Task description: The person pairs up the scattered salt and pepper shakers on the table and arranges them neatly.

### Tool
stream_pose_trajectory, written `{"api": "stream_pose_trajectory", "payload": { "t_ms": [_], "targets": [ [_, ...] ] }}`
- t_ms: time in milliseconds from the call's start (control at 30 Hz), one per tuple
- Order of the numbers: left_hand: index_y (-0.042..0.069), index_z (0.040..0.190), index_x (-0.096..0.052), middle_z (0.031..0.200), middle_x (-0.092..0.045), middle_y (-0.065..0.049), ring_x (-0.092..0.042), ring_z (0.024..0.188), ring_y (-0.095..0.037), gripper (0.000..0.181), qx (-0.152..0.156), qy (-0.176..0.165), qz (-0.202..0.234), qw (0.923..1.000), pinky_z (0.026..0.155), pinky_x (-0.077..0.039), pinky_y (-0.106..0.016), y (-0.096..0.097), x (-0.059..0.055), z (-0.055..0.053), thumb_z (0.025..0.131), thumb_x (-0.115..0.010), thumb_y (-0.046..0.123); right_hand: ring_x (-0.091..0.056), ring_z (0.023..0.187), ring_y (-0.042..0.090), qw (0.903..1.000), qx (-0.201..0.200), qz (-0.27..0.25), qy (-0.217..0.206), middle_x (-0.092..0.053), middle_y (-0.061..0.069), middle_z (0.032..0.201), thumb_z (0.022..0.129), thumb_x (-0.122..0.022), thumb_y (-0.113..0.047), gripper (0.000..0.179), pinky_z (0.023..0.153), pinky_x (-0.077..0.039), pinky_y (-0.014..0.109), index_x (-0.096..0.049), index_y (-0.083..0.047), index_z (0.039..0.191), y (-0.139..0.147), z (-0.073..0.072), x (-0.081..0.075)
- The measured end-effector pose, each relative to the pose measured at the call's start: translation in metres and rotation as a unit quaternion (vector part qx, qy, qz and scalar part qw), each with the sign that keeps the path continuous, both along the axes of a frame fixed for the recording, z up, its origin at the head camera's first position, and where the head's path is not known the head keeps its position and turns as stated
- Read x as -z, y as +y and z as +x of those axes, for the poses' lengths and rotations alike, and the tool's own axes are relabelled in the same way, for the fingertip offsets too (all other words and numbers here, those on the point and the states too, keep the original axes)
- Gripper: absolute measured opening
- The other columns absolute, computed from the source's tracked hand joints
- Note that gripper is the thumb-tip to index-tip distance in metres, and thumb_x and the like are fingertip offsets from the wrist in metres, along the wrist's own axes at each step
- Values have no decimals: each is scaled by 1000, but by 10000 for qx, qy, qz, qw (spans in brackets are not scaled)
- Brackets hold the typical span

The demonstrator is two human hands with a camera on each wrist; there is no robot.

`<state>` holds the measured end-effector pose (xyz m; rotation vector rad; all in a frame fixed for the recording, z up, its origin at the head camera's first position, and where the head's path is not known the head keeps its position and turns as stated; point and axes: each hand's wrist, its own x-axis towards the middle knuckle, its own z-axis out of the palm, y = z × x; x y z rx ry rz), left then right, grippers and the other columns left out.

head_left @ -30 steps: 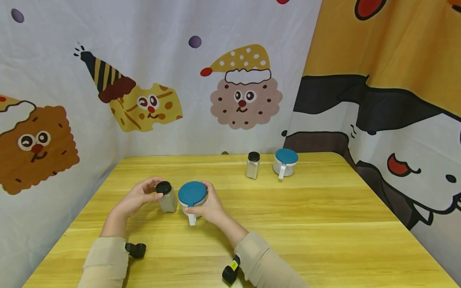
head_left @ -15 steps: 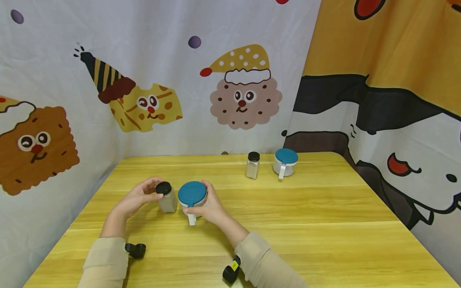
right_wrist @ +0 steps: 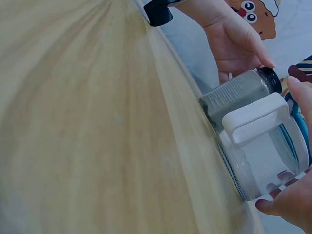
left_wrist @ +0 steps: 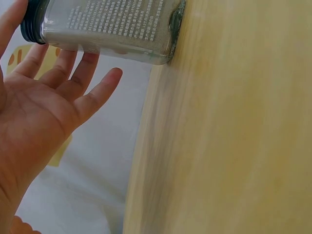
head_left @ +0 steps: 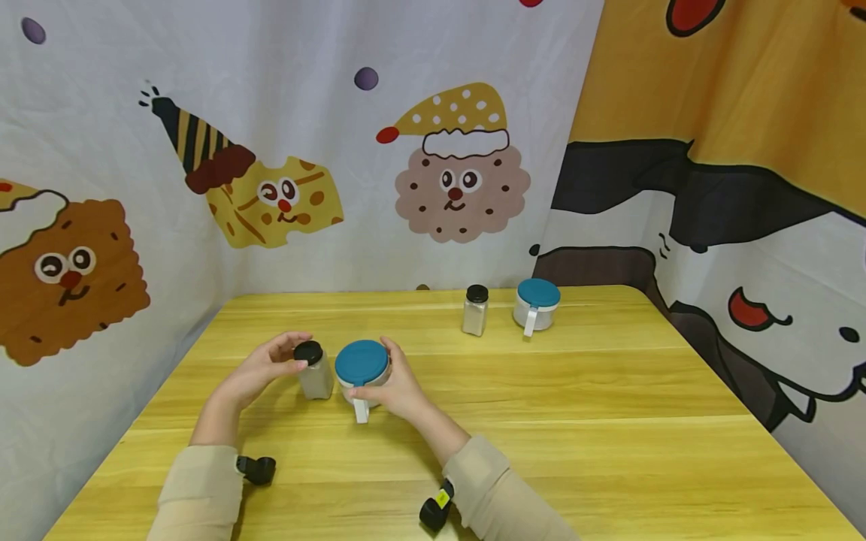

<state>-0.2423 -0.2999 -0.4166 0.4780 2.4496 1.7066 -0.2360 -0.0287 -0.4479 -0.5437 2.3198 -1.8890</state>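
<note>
On the left of the table my left hand grips a clear square shaker jar near its black lid. Pale contents and printed text on the jar show in the left wrist view. Just right of it, a clear seasoning pot with a blue lid and white handle is held by my right hand, thumb in front and fingers round the far side. Both containers stand upright, side by side. In the right wrist view the pot's white handle faces the camera.
At the back of the wooden table stand a second black-lidded shaker jar and a second blue-lidded pot, handle forward. A cartoon-printed curtain hangs behind the table. Black wrist cameras sit on both sleeves.
</note>
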Motion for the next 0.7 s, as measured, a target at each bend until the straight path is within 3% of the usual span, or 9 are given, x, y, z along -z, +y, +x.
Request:
{"api": "stream_pose_trajectory", "payload": {
  "t_ms": [200, 533, 700],
  "targets": [
    [-1, 140, -39, 136, -43, -20, -41, 120, -27, 55, -90, 3, 48, 9999, 94, -38, -38, 2, -2, 1, 94, -63, 15, -30, 135, 31, 10000, 45, -4, -88, -29, 13, 150, 74, -85, -25, 101, 105, -28, 54, -22, -15, 152, 1, 1, -3],
    [0, 137, -42, 133, -46, -18, -37, 126, -31, 50, -126, 23, 211, 9997, 91, -40, -30, 5, -4, 0, 94, -63, 13, -34, 132, 33, 9999, 116, 39, -58, -35, 11, 146, 74, -85, -28, 100, 102, -33, 54, -24, -15, 151, 4, 1, -8],
    [1, 137, -42, 135, -47, -18, -39, 124, -23, 48, -40, 100, 266, 9996, 90, -41, -28, 6, -5, 0, 95, -61, 13, -34, 132, 32, 10000, 87, 8, -6, -34, 14, 146, 75, -84, -28, 99, 101, -33, 54, -23, -14, 152, 6, 1, -8]
  ]
}}
